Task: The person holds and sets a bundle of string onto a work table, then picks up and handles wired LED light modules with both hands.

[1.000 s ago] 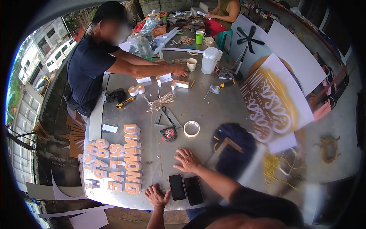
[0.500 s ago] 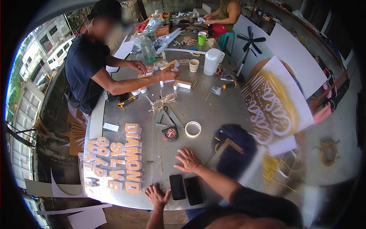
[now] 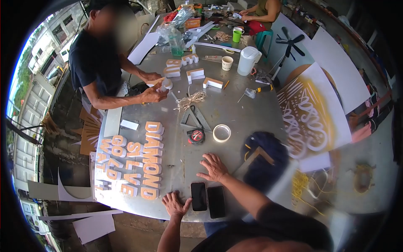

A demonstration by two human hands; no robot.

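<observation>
My left hand (image 3: 176,204) lies flat on the metal table (image 3: 226,113) near its front edge, fingers spread. Farther in, my right hand (image 3: 213,168) also rests palm down with its fingers apart. Neither holds anything. Two dark-screened phones, one nearer my left hand (image 3: 199,196) and another beside it (image 3: 216,202), lie between my forearms. Left of my hands stand rows of block letters with tan faces and white sides, including the word DIAMOND (image 3: 152,161). Beyond my right hand are a roll of tape (image 3: 221,133) and a tape measure (image 3: 196,136).
Across the table a co-worker handles a block letter (image 3: 165,83); more letters (image 3: 172,69) lie nearby. A triangle square (image 3: 187,120), bundled string (image 3: 191,101), paper cup (image 3: 227,63) and white pitcher (image 3: 249,61) are farther back. A dark blue cloth (image 3: 268,161) lies right.
The co-worker's hands have drawn back toward their body with a block letter, uncovering other letters on the table. My view has shifted slightly; my hands stay flat on the table.
</observation>
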